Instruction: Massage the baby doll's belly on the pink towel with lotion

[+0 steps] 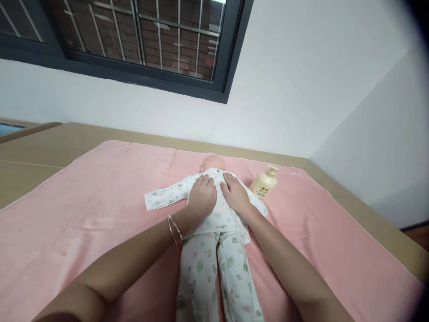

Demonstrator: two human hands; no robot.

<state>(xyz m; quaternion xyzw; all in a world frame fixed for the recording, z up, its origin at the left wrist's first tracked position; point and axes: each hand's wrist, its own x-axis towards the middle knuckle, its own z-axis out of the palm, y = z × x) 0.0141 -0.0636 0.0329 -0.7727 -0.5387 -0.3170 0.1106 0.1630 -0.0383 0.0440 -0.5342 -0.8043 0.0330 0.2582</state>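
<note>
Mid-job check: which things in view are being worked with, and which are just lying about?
In use:
Clothed doll, with the left hand and right hand on it
Pink blanket, spread beneath

Apparently just about:
Yellow pump bottle, beside the doll, neither hand on it
Window, in the wall beyond

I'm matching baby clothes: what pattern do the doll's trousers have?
The trousers are white with small scattered prints, some green, in the head view.

The barred window (179,47) and pink blanket (110,192) suggest a home room.
</note>
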